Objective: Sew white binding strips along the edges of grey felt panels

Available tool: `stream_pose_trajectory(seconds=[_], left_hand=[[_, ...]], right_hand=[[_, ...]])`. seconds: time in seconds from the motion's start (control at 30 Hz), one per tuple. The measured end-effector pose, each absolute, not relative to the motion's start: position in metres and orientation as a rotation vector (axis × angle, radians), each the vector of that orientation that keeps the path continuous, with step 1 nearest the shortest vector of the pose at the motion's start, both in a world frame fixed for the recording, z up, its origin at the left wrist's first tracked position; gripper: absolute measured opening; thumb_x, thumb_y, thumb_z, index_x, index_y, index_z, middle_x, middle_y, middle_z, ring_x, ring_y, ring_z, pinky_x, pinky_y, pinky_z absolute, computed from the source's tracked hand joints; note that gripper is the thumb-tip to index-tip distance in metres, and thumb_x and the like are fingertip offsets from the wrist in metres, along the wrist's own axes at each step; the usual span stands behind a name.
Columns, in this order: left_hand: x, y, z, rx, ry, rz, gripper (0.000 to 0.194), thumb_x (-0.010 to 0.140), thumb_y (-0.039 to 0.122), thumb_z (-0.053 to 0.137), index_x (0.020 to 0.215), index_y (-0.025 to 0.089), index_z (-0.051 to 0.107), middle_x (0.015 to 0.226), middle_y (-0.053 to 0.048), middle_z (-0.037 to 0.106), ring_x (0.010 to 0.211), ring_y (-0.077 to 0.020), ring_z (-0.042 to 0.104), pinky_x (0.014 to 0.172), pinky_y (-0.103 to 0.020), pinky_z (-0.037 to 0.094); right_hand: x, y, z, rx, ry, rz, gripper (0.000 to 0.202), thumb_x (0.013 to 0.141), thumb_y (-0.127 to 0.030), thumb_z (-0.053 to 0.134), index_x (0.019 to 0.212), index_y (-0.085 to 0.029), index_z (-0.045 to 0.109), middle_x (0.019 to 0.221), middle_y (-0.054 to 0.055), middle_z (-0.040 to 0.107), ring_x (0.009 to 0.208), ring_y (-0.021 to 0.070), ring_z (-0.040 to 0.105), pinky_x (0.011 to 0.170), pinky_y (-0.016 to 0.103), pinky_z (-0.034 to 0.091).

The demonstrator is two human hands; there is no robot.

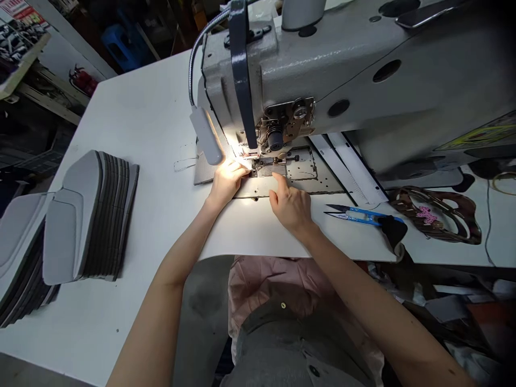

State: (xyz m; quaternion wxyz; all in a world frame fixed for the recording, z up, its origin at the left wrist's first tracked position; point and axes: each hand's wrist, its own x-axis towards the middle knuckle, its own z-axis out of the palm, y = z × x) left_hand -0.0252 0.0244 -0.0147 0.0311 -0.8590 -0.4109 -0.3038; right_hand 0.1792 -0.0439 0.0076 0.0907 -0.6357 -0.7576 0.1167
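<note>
White, smooth tabletop point(155, 126) fills the middle of the frame, with a bulky grey metal sewing machine point(342, 59) at upper right. Near the centre, the left hand point(226, 183) reaches up, its forearm slanting from lower left, fingers bunched at a grey textured fabric piece point(205, 171) beside the needle area; I cannot tell whether they pinch it. To its right, the right hand point(293, 207) lies palm down at the metal bed plate point(258, 188), index finger extended, thumb apart, other fingers curled, nothing visible in its grip. Lettering on the red-and-white poster point(24, 16) at upper left is too blurred to read.
</note>
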Motion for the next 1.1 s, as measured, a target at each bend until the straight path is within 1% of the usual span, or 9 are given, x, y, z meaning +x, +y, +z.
stream_pose_trajectory(seconds=[0.33, 0.43, 0.6, 0.73, 0.83, 0.9, 0.97, 1.03, 1.1], left_hand=[[-0.024, 0.022, -0.014, -2.623, -1.332, -0.883, 0.032, 0.091, 0.006, 0.042, 0.087, 0.018, 0.071, 0.091, -0.005, 0.074, 0.092, -0.0188, 0.064, 0.088, -0.031, 0.049], [-0.022, 0.016, -0.006, -2.514, -1.541, -0.747, 0.028, 0.091, 0.007, 0.046, 0.102, 0.017, 0.070, 0.107, -0.009, 0.072, 0.104, -0.0234, 0.063, 0.092, -0.034, 0.048], [-0.017, 0.009, 0.015, -2.272, -1.965, -0.465, 0.044, 0.094, 0.004, 0.038, 0.130, 0.016, 0.060, 0.131, -0.014, 0.064, 0.121, -0.0290, 0.057, 0.102, -0.042, 0.044], [-0.022, -0.015, 0.035, -2.233, -2.126, -0.178, 0.045, 0.093, 0.002, 0.036, 0.129, 0.013, 0.061, 0.118, -0.017, 0.069, 0.108, -0.0301, 0.064, 0.090, -0.039, 0.050], [-0.038, -0.059, 0.047, -2.237, -2.220, -0.204, 0.053, 0.086, -0.004, 0.036, 0.127, 0.017, 0.063, 0.114, -0.013, 0.072, 0.099, -0.0283, 0.068, 0.083, -0.036, 0.052], [-0.046, -0.099, 0.055, -2.250, -2.264, -0.404, 0.055, 0.087, -0.002, 0.038, 0.133, 0.020, 0.060, 0.115, -0.009, 0.073, 0.096, -0.0263, 0.070, 0.081, -0.034, 0.053], [-0.048, -0.143, 0.064, -2.268, -2.254, -0.714, 0.053, 0.093, 0.006, 0.041, 0.142, 0.022, 0.051, 0.119, -0.006, 0.072, 0.097, -0.0235, 0.071, 0.081, -0.032, 0.055], [-0.046, -0.185, 0.075, -2.316, -2.169, -0.985, 0.053, 0.097, 0.014, 0.044, 0.148, 0.024, 0.043, 0.128, -0.004, 0.069, 0.105, -0.0201, 0.070, 0.086, -0.029, 0.057], [-0.047, -0.222, 0.086, -2.334, -2.047, -1.131, 0.053, 0.096, 0.012, 0.045, 0.147, 0.026, 0.046, 0.134, -0.002, 0.065, 0.115, -0.0172, 0.067, 0.094, -0.026, 0.055]], right_hand=[[0.180, -0.050, 0.006, -1.866, -2.241, 0.341, 0.049, 0.099, -0.025, 0.041, 0.145, -0.009, 0.046, 0.084, 0.014, 0.073, 0.077, 0.0274, 0.067, 0.063, 0.031, 0.039], [0.180, -0.056, 0.006, -1.853, -2.232, 0.343, 0.048, 0.099, -0.025, 0.041, 0.144, -0.009, 0.047, 0.087, 0.014, 0.073, 0.079, 0.0271, 0.067, 0.064, 0.031, 0.039], [0.181, -0.066, 0.002, -1.726, -2.179, 0.384, 0.041, 0.095, -0.023, 0.048, 0.134, -0.011, 0.055, 0.099, 0.013, 0.073, 0.088, 0.0253, 0.066, 0.069, 0.030, 0.041], [0.191, -0.075, 0.002, -1.603, -2.089, 0.524, 0.033, 0.094, -0.026, 0.050, 0.123, -0.014, 0.063, 0.092, 0.008, 0.071, 0.082, 0.0228, 0.065, 0.072, 0.032, 0.045], [0.190, -0.083, 0.001, -1.521, -1.984, 0.636, 0.030, 0.093, -0.030, 0.053, 0.116, -0.015, 0.065, 0.094, 0.008, 0.071, 0.080, 0.0225, 0.065, 0.075, 0.035, 0.050], [0.175, -0.092, 0.002, -1.378, -1.957, 0.748, 0.043, 0.089, -0.036, 0.061, 0.126, -0.014, 0.060, 0.109, 0.012, 0.070, 0.091, 0.0256, 0.067, 0.082, 0.039, 0.053], [0.148, -0.105, 0.006, -1.140, -1.954, 0.848, 0.070, 0.083, -0.040, 0.068, 0.143, -0.011, 0.045, 0.130, 0.018, 0.062, 0.113, 0.0301, 0.063, 0.093, 0.044, 0.054], [0.118, -0.119, 0.016, -0.932, -1.893, 0.857, 0.085, 0.082, -0.034, 0.067, 0.154, -0.011, 0.027, 0.143, 0.020, 0.052, 0.130, 0.0307, 0.054, 0.102, 0.045, 0.052], [0.098, -0.133, 0.030, -0.806, -1.826, 0.764, 0.085, 0.085, -0.020, 0.058, 0.159, -0.015, 0.016, 0.148, 0.017, 0.049, 0.136, 0.0267, 0.049, 0.106, 0.042, 0.050]])
